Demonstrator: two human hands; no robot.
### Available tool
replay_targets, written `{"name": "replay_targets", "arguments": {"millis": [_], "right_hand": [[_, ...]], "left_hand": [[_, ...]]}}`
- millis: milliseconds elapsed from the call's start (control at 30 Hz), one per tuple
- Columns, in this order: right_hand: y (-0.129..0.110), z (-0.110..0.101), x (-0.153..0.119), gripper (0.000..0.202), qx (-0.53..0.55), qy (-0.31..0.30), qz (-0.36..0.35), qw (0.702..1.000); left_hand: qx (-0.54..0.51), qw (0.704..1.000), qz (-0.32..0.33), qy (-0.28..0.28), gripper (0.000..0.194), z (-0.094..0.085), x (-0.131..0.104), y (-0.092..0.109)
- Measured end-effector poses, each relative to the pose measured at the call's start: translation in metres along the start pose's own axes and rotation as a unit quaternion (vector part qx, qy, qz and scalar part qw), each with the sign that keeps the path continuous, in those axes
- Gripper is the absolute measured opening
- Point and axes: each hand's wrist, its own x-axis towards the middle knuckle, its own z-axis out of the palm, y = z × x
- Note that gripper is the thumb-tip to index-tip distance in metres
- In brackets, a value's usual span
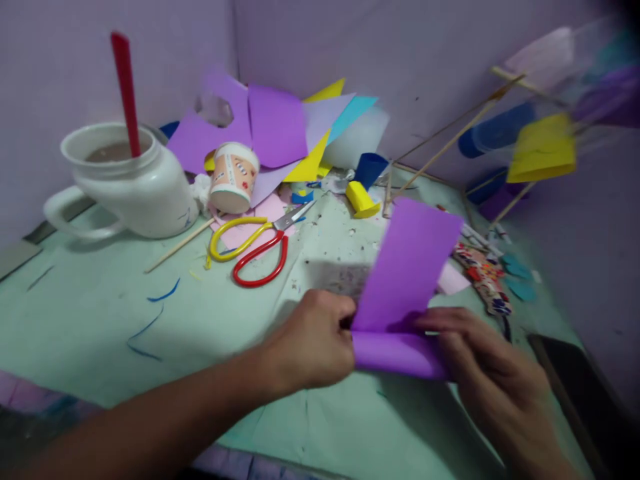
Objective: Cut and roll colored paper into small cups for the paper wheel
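Observation:
A strip of purple paper (407, 267) has its lower end rolled into a tube, while the rest stands up flat behind. My left hand (320, 340) is closed on the left end of the roll, its fingertips partly hidden. At the right end, my right hand (490, 373) grips the roll, with fingers lying along the paper. Scissors (275, 233) with one yellow and one red handle lie apart from my hands, to the left. A small yellow paper roll (361, 200) and a dark blue one (370, 170) rest behind the purple strip.
A white mug (155, 187) with a red handle sticking out stands left, beside a paper cup (234, 177) and a wooden stick (180, 245). Coloured paper sheets (277, 123) lean at the wall. Right are a stick frame (450, 137) with paper rolls and a dark phone-like object (580, 393).

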Motion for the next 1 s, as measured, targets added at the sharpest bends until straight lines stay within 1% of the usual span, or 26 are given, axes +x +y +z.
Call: {"name": "replay_targets", "arguments": {"millis": [33,67,100,133,167,200,267,333,367,433,500,600,667,733,900,1000], "right_hand": [[0.001,-0.004,0.004,0.017,0.032,0.061,0.030,0.997],[0.002,-0.007,0.009,0.019,0.080,0.117,0.062,0.988],[0.004,-0.009,0.014,0.021,0.146,0.154,0.089,0.973],[0.006,-0.009,0.019,0.023,0.226,0.168,0.111,0.953],[0.007,-0.009,0.024,0.024,0.300,0.156,0.134,0.932],[0.007,-0.008,0.027,0.025,0.367,0.122,0.153,0.909],[0.005,-0.004,0.028,0.029,0.468,0.021,0.172,0.866],[-0.001,-0.001,0.024,0.033,0.530,-0.057,0.159,0.831],[-0.004,0.000,0.021,0.035,0.550,-0.079,0.148,0.818],[-0.008,-0.001,0.015,0.039,0.574,-0.099,0.127,0.803],[-0.010,-0.006,0.011,0.038,0.579,-0.106,0.125,0.799],[-0.008,-0.015,0.010,0.033,0.565,-0.123,0.126,0.806],[-0.008,-0.019,0.011,0.035,0.541,-0.131,0.110,0.824],[-0.008,-0.019,0.013,0.035,0.509,-0.126,0.098,0.846],[-0.006,-0.009,0.013,0.020,0.446,-0.116,0.128,0.878],[-0.002,-0.003,0.011,0.014,0.395,-0.094,0.120,0.906]], "left_hand": [[-0.080,0.996,-0.026,0.000,0.011,-0.003,0.002,0.001],[-0.157,0.986,-0.050,0.000,0.012,-0.005,0.004,0.002],[-0.224,0.972,-0.071,-0.002,0.013,-0.008,0.005,0.003],[-0.268,0.960,-0.084,0.005,0.009,-0.011,0.007,0.003],[-0.292,0.952,-0.094,0.016,0.008,-0.013,0.008,0.003],[-0.299,0.949,-0.095,0.012,0.008,-0.015,0.009,0.003],[-0.279,0.955,-0.103,-0.001,0.010,-0.017,0.009,0.004],[-0.242,0.964,-0.109,-0.008,0.011,-0.017,0.009,0.005],[-0.223,0.968,-0.111,-0.009,0.011,-0.016,0.008,0.005],[-0.189,0.975,-0.118,-0.007,0.011,-0.014,0.009,0.007],[-0.173,0.977,-0.124,0.003,0.010,-0.011,0.009,0.008],[-0.176,0.976,-0.123,0.025,0.010,-0.007,0.010,0.009],[-0.177,0.976,-0.118,0.040,0.011,-0.005,0.009,0.011],[-0.171,0.977,-0.114,0.052,0.011,-0.004,0.008,0.012],[-0.156,0.980,-0.112,0.049,0.011,-0.002,0.007,0.012],[-0.148,0.982,-0.104,0.056,0.010,-0.002,0.006,0.009]]}}
